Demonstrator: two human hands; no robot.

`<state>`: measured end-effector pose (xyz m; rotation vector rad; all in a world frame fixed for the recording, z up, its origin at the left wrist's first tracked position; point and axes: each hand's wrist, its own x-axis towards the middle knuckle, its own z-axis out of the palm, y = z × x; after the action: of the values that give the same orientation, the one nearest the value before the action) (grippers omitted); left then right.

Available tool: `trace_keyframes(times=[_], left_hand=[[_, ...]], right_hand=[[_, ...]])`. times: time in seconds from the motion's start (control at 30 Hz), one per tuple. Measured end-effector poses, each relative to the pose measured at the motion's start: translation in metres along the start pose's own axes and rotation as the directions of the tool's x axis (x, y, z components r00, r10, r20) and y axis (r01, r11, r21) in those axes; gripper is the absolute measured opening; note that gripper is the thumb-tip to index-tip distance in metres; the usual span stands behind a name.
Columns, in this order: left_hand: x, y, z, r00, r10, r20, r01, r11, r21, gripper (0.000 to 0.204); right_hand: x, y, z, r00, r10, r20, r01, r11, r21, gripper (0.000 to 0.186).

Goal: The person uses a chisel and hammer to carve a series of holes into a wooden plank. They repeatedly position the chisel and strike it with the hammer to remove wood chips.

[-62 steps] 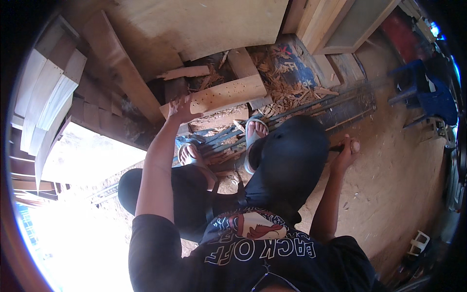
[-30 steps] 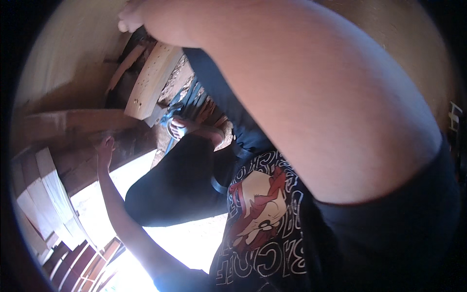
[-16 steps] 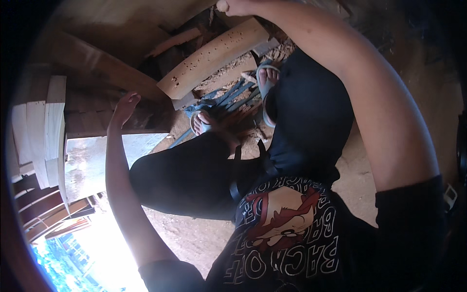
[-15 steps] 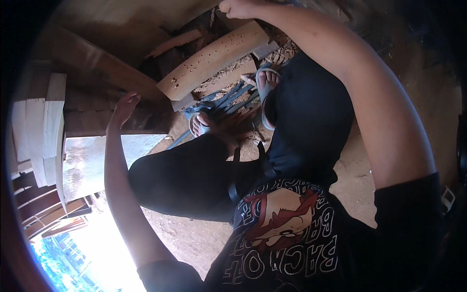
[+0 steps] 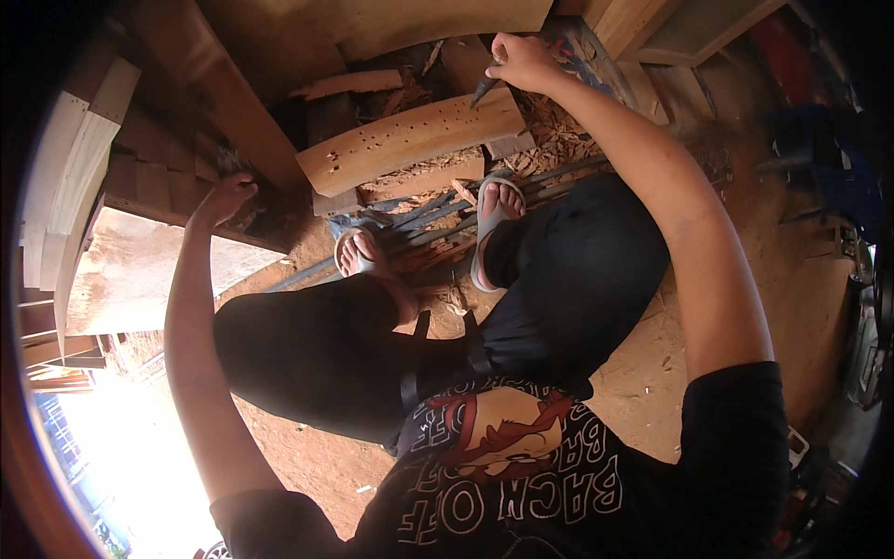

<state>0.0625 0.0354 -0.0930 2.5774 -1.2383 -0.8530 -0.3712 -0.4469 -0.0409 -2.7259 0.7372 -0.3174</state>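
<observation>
My right hand [image 5: 519, 63] is closed round a dark, pointed tool [image 5: 483, 89] with a pale handle; its lower end is over a light plank [image 5: 410, 135] dotted with many small holes. The plank lies crosswise beyond my sandaled feet, on other wood pieces. My left hand [image 5: 230, 194] is off to the left of the plank, beside a leaning board [image 5: 205, 84]. Its fingers are curled; whether anything small is inside them I cannot make out.
Splintered chips [image 5: 559, 140] and long thin rods [image 5: 419, 230] lie around my feet. Stacked pale boards [image 5: 84, 186] lean at the left, near a bright opening. A framed wooden panel [image 5: 694, 42] stands at upper right, with a blue chair [image 5: 838, 177] on the dirt floor [image 5: 643, 401].
My left hand has left the holed plank and moved leftward. My right hand has come up from beside my right leg, swung high, and now holds the tool over the plank's right part.
</observation>
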Motion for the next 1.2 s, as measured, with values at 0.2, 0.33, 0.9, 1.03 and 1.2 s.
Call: trace_keyframes(times=[0.2, 0.33, 0.9, 1.03, 1.2], left_hand=[[-0.006, 0.011, -0.002, 0.998, -0.064, -0.003, 0.064, 0.997, -0.038, 0.058], [-0.008, 0.016, -0.005, 0.998, -0.066, -0.021, 0.065, 0.996, -0.060, 0.057], [-0.013, 0.020, -0.009, 0.997, -0.075, 0.002, 0.075, 0.997, -0.024, 0.058], [-0.007, 0.014, -0.009, 0.996, -0.084, 0.038, 0.083, 0.996, 0.031, 0.061], [-0.006, 0.010, -0.007, 0.998, -0.061, 0.011, 0.061, 0.996, -0.068, 0.058]], right_hand=[[-0.002, -0.006, -0.005, 1.000, 0.012, 0.004, -0.012, 0.999, -0.036, 0.040], [0.000, -0.007, -0.012, 0.996, 0.078, 0.042, -0.077, 0.997, -0.033, 0.038], [-0.007, -0.017, -0.021, 1.000, 0.023, -0.002, -0.023, 1.000, -0.001, 0.034], [-0.007, -0.017, -0.021, 1.000, -0.008, -0.013, 0.008, 1.000, -0.013, 0.034], [-0.006, -0.017, -0.023, 0.999, -0.008, -0.037, 0.007, 1.000, -0.011, 0.035]])
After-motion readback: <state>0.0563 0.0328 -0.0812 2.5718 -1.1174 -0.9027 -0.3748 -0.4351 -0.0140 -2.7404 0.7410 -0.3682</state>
